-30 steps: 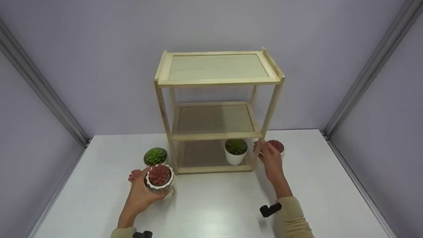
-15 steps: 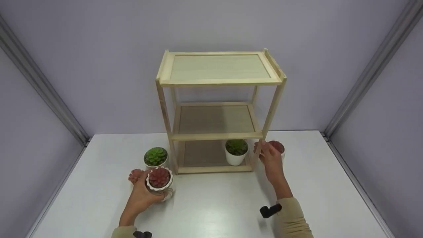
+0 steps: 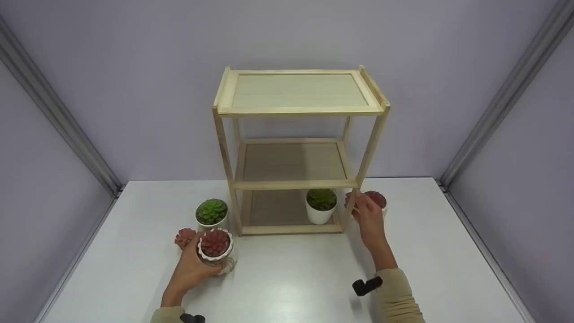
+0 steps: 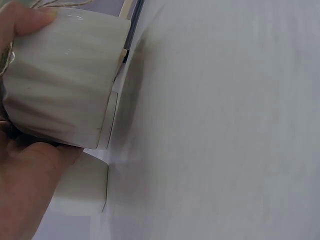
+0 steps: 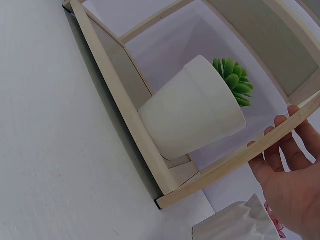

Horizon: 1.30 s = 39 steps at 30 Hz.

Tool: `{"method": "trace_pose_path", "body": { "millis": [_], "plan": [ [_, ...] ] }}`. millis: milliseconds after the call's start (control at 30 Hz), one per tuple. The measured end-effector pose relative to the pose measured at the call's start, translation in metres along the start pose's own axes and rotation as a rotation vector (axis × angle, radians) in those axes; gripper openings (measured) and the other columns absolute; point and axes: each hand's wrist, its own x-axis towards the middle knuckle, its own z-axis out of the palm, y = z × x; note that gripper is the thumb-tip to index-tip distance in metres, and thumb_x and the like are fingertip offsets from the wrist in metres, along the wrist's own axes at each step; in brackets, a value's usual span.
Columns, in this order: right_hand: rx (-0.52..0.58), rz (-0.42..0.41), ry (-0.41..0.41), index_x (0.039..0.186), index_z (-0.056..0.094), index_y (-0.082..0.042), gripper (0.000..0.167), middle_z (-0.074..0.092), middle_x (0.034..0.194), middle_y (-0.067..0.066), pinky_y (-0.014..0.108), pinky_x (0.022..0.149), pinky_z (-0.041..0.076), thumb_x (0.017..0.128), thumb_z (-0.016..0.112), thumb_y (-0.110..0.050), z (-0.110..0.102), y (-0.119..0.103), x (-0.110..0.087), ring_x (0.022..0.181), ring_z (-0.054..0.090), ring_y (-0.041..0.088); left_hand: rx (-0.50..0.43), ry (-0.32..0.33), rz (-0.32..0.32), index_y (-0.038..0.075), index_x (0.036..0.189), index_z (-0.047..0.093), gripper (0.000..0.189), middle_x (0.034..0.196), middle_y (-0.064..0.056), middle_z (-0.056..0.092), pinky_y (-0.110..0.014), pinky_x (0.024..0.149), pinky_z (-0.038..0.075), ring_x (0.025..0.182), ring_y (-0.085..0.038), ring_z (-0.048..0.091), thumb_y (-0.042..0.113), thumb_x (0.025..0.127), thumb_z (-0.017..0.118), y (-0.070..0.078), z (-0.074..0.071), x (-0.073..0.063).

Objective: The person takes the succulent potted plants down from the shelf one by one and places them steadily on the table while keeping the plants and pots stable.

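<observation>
My left hand [image 3: 190,269] grips a white pot [image 4: 65,75] by its side, thumb and fingers round it. A red succulent [image 3: 215,242] fills its scalloped rim, and twine hangs at the pot's wall. In the left wrist view the pot is close over the white table, its shadow beside it. With curled fingers, my right hand [image 3: 370,220] holds the front right post [image 5: 235,162] of a three-tier wooden shelf [image 3: 296,89]. Just inside that post, on the bottom tier, stands a smooth white pot [image 5: 195,110] with a green succulent [image 5: 235,80].
Behind the left hand stand a green potted succulent [image 3: 211,211] and a smaller red succulent [image 3: 184,237], its lower part hidden. Right of the shelf is another red succulent [image 3: 376,198] in a ribbed white pot [image 5: 237,222]. Pale walls enclose the white table [image 3: 287,278].
The left hand has lowered the potted red succulent slightly and drawn it a little toward me. The right hand stays on the shelf post.
</observation>
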Motion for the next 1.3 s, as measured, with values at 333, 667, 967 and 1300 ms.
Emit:
{"method": "trace_pose_path", "body": {
  "millis": [333,667,967,1300],
  "plan": [
    [-0.005,0.006,-0.004,0.132,0.065,0.005,0.051,0.069,0.122,0.001,0.026,0.109,0.052,0.113,0.048,-0.039,0.0008,0.0007,0.0013,0.126,0.064,0.02,0.001,0.012,0.003,0.011,0.152,0.046,0.1,0.152,-0.017,0.057,-0.063,0.126,0.031,0.147,-0.039,0.049,0.008,0.067,0.097,-0.006,0.0027,0.0021],
    [0.015,0.011,-0.003,0.134,0.064,0.005,0.052,0.069,0.123,0.002,0.02,0.103,0.053,0.111,0.051,-0.04,0.0009,-0.0002,0.0021,0.127,0.063,0.024,0.039,0.004,-0.021,0.008,0.155,0.041,0.104,0.154,-0.021,0.055,-0.062,0.127,0.03,0.15,-0.041,0.046,0.008,0.067,0.096,-0.0045,0.003,0.0031],
    [0.028,-0.024,-0.012,0.126,0.07,0.001,0.045,0.069,0.118,0.003,0.023,0.105,0.054,0.113,0.049,-0.037,-0.0003,0.0016,0.0026,0.118,0.067,0.014,0.022,-0.007,-0.02,0.008,0.154,0.042,0.1,0.153,-0.019,0.057,-0.063,0.127,0.029,0.149,-0.039,0.047,0.004,0.068,0.093,-0.0057,0.0022,0.0027],
    [0.033,0.005,0.003,0.127,0.069,0.001,0.048,0.07,0.116,0.001,0.022,0.104,0.053,0.112,0.051,-0.041,-0.0016,0.0034,0.0024,0.117,0.067,0.013,0.023,-0.032,-0.002,0.01,0.153,0.044,0.097,0.151,-0.018,0.058,-0.064,0.126,0.031,0.147,-0.039,0.05,0.009,0.07,0.095,-0.003,0.0013,0.001]
  ]
}}
